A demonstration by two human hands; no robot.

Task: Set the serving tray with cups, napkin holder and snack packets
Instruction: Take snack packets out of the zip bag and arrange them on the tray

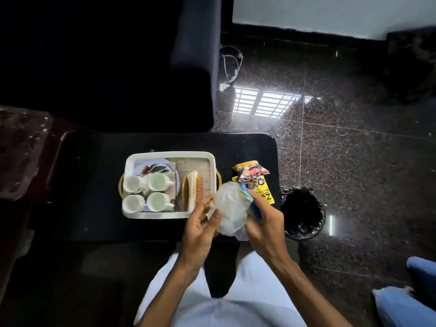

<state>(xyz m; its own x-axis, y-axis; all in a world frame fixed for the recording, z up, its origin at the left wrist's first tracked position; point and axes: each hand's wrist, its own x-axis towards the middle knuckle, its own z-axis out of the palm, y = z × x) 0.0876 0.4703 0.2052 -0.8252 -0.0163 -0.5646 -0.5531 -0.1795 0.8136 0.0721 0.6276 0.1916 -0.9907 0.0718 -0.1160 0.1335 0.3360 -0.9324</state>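
A white serving tray (170, 154) sits on a small dark table (99, 185). Inside it stand several white cups (157, 181) at the left and a wooden napkin holder (193, 192) with white napkins at the right. Over the tray's near right corner both hands hold a clear plastic bag (230, 206). My left hand (200, 230) pinches its left side. My right hand (265, 223) grips its right side together with a blue packet (250, 201). On the table to the right of the tray lie a dark and orange snack packet (251, 171) and a yellow packet (266, 193).
A black bin with a bin liner (303, 213) stands on the speckled floor right of the table. A dark sofa (118, 79) lies beyond the table. Someone's legs in blue jeans (408, 300) show at the lower right.
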